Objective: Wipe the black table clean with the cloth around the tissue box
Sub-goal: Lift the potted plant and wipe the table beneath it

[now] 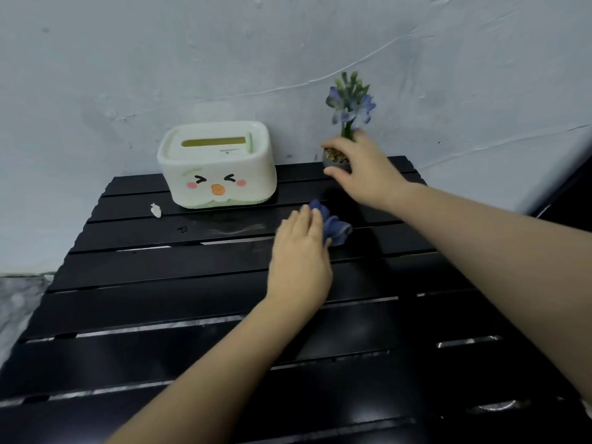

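Desk (160, 315): damp smear just before tissue box (217, 168).
Left fingers (307, 216): flat, pressing blue cloth (334, 229), right of box.
Right fingers (334, 143): wrapped round flower pot (336, 161), probably clearing my wiping path.

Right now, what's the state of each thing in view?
tissue box: upright, lid on, no tissue poking out.
cloth: bunched, pressed under left hand.
flower pot: upright, gripped by right hand; lifted or not, unclear.
black table: pale smear before the box.
white scrap: lying left of the box.
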A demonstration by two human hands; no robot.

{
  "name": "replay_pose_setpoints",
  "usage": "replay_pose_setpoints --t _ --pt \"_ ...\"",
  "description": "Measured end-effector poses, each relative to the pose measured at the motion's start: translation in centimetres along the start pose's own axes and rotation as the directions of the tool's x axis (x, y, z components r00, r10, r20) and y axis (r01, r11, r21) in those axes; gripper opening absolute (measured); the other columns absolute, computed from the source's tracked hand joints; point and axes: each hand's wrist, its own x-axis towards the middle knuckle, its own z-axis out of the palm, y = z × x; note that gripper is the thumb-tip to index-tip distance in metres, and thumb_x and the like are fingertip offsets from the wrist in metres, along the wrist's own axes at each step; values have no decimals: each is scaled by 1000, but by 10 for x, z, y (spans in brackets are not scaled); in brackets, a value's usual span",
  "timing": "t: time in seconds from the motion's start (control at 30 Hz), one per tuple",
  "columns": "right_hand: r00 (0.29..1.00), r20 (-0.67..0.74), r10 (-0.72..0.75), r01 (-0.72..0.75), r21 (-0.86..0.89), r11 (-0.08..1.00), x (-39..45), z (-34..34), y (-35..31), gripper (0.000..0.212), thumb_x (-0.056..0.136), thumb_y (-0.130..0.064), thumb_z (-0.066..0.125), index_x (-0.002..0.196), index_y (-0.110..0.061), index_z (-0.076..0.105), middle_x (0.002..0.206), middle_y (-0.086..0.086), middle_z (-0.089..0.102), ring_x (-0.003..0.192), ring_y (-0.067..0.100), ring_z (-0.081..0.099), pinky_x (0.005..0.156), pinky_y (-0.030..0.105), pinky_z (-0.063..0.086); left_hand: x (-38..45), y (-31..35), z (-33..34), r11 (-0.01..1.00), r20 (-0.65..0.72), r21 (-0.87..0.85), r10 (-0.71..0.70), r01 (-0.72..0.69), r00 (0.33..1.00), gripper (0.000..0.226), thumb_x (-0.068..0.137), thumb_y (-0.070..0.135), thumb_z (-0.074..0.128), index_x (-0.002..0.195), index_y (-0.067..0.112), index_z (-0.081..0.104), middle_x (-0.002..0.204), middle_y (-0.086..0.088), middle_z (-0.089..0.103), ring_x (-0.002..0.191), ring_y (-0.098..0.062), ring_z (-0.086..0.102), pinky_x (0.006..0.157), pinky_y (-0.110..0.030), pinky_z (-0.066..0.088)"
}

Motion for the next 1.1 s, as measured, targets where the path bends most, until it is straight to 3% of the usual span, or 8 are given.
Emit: replay_pose_setpoints --t 0.1,0.17,0.27,0.4,0.53,0.8,1.0,1.1 --pt "998 -69 -9 7 -29 1000 -3 -25 16 42 94 -19 68 134 -9 59 133 20 50 122 34 52 107 32 38 14 13 1 959 3 -252 138 -133 990 46 97 11 51 142 16 50 139 -7 53 121 -29 49 106 -41 36" --pt "993 -115 -8 4 -35 999 -6 -39 24 42 93 -20 69 133 -10 60 131 21 51 120 35 54 105 30 37 28 13 -4 919 -75 -375 103 -124 992 44 96 7 52 139 15 54 127 -11 59 112 -32 54 99 -44 41" --pt "992 -124 -9 5 -31 999 -11 -55 32 43 93 -22 69 134 -12 60 132 18 51 121 33 53 106 30 38 44 6 -10 987 -254 -120 -131 103 958 50 99 19 44 149 13 39 137 -18 48 117 -36 48 101 -44 39" --pt "993 -116 -36 30 -54 998 -14 -65 39 44 94 -23 68 136 -13 59 133 16 51 122 31 52 105 26 37 40 12 12 952 -52 173 -245 251 968 67 103 35 29 154 -3 6 160 -29 8 148 -41 12 122 -46 13" --pt "988 -151 -32 28 -31 999 -15 -68 45 43 94 -24 68 135 -14 59 130 18 52 119 32 54 103 25 38 66 17 24 945 -20 167 -282 282 959 67 104 34 28 153 -5 6 159 -32 6 148 -42 9 122 -47 8" --pt "989 -149 5 -10 -32 999 -22 -74 72 42 94 -25 67 134 -15 59 128 18 52 117 31 55 99 22 37 115 26 41 985 51 146 -98 89 994 55 104 30 32 155 14 17 160 -23 17 148 -38 16 122 -43 13" --pt "983 -177 45 -47 -10 999 -27 -77 85 42 94 -25 68 134 -16 59 127 18 52 113 29 55 97 20 36 128 71 58 993 154 23 113 -118 982 52 104 25 36 154 20 24 161 -16 22 147 -36 19 121 -40 17" --pt "980 -196 39 -40 -2 999 -30 -77 85 41 94 -23 68 133 -16 59 128 18 52 114 28 55 97 21 36 119 96 63 965 140 -95 257 -246 956 49 101 15 40 150 21 37 155 -12 36 139 -35 32 115 -37 27"
